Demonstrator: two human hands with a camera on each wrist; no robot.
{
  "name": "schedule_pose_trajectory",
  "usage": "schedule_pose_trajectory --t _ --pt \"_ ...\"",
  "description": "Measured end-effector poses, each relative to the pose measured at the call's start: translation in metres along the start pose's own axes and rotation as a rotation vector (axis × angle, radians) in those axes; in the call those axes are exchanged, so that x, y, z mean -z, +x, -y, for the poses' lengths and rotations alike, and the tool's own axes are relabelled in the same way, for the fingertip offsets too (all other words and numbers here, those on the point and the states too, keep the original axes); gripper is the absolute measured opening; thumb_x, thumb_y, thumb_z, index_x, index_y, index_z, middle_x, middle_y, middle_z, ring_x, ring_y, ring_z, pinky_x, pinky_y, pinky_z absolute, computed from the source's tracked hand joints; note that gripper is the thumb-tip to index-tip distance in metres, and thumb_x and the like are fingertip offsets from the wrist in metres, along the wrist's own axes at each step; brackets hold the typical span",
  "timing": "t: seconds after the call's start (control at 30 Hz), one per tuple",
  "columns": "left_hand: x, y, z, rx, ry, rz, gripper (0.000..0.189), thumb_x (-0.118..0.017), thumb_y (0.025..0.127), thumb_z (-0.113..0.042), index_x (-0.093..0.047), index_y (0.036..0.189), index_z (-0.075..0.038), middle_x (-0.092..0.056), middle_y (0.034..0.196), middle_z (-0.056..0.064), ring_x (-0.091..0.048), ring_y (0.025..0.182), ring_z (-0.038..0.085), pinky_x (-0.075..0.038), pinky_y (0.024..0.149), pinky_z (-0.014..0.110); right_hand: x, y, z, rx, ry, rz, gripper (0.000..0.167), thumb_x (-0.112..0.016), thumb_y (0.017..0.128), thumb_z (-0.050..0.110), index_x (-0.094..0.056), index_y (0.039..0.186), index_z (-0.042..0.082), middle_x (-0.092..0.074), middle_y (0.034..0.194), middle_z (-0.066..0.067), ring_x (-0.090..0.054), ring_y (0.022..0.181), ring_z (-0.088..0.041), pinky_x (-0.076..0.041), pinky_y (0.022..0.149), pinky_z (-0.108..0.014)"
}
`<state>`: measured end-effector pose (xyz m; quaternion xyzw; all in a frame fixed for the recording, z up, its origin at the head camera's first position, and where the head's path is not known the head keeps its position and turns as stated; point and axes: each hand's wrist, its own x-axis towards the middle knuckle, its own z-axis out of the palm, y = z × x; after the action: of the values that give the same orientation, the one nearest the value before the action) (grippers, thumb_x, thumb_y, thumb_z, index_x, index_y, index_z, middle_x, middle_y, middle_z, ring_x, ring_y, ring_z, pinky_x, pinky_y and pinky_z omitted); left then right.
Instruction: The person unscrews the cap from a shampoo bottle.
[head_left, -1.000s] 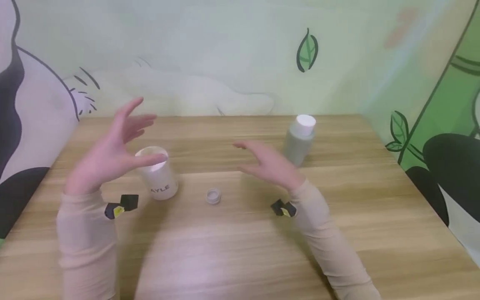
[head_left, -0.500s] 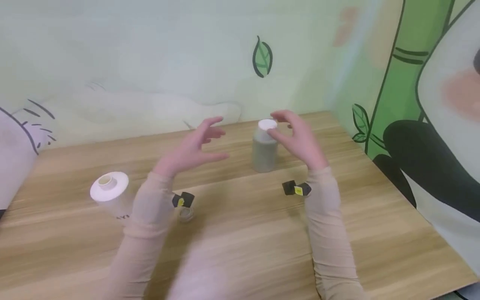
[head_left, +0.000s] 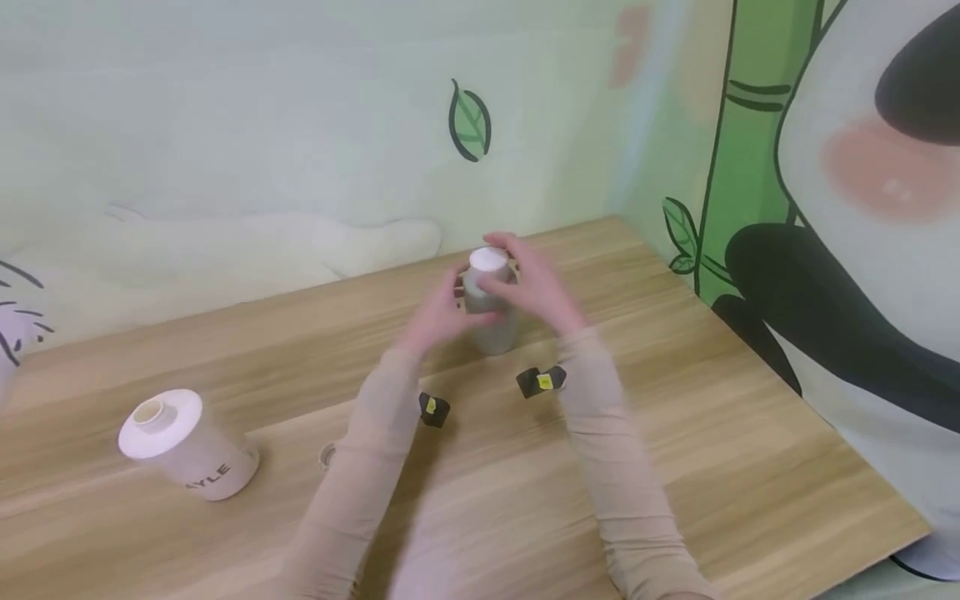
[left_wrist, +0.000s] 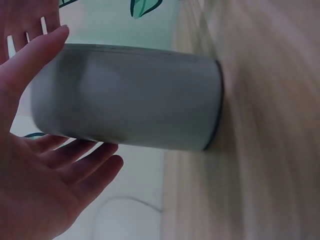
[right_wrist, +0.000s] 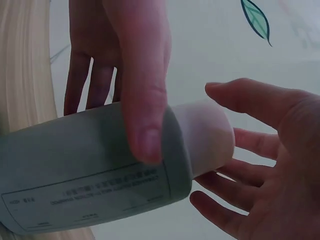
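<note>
A grey-green shampoo bottle with a white cap stands upright near the back of the table. My left hand is around its body, thumb across the front and fingers at its far side; firm contact cannot be made out. In the left wrist view those fingers look fairly straight beside the bottle. My right hand is spread about the cap. The right wrist view shows its thumb apart from the cap, the fingers just behind it. Printed text shows on the bottle's label.
A white container with a narrow open neck and dark letters stands at the left. A small round lid lies beside my left sleeve, partly covered by it. The wooden table meets a painted wall at the back.
Both hands have moved to the bottle, the left one swinging right from beside the white container. The head view has turned right. The bottle still stands on the table.
</note>
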<state>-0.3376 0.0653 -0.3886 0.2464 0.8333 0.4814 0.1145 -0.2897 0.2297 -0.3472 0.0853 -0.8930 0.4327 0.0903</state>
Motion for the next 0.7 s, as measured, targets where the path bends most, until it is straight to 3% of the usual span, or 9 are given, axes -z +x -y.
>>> schedule_pose_trajectory --t 0.2,0.33,0.53,0.7 --pt "-0.01 0.004 0.011 0.033 -0.034 -0.034 0.095 -0.082 0.075 -0.03 -0.027 0.149 -0.013 -0.042 0.15 0.013 -0.042 0.137 0.031 -0.035 0.113 0.053 -0.013 0.005 0.0 -0.022 0.011 -0.037 0.06 -0.069 0.087 0.011 -0.043 0.142 0.008 -0.05 0.144 -0.013 -0.049 0.13 -0.03 -0.04 0.111 -0.044" --pt "-0.009 -0.003 0.009 0.031 -0.044 -0.084 0.087 -0.082 0.074 -0.028 -0.035 0.145 -0.011 -0.048 0.144 0.013 -0.046 0.133 0.031 -0.035 0.113 0.051 -0.016 0.005 0.005 0.036 0.006 -0.067 0.059 -0.071 0.084 0.009 -0.048 0.138 0.009 -0.055 0.139 -0.014 -0.053 0.125 -0.029 -0.042 0.108 -0.044" --pt "0.004 -0.021 0.0 -0.022 -0.035 -0.151 0.086 -0.084 0.073 -0.03 -0.038 0.144 -0.015 -0.05 0.143 0.009 -0.049 0.13 0.028 -0.039 0.109 0.05 -0.013 -0.003 0.02 0.152 0.041 -0.108 0.057 -0.075 0.081 0.009 -0.052 0.134 0.008 -0.061 0.13 -0.013 -0.059 0.112 -0.027 -0.048 0.098 -0.04" --pt "0.019 -0.048 -0.014 -0.082 -0.018 -0.172 0.086 -0.085 0.072 -0.028 -0.038 0.144 -0.017 -0.05 0.143 0.006 -0.05 0.127 0.027 -0.042 0.106 0.047 -0.005 -0.017 0.04 0.243 0.1 -0.113 0.054 -0.076 0.081 0.01 -0.055 0.131 0.007 -0.065 0.123 -0.012 -0.06 0.11 -0.025 -0.049 0.098 -0.038"
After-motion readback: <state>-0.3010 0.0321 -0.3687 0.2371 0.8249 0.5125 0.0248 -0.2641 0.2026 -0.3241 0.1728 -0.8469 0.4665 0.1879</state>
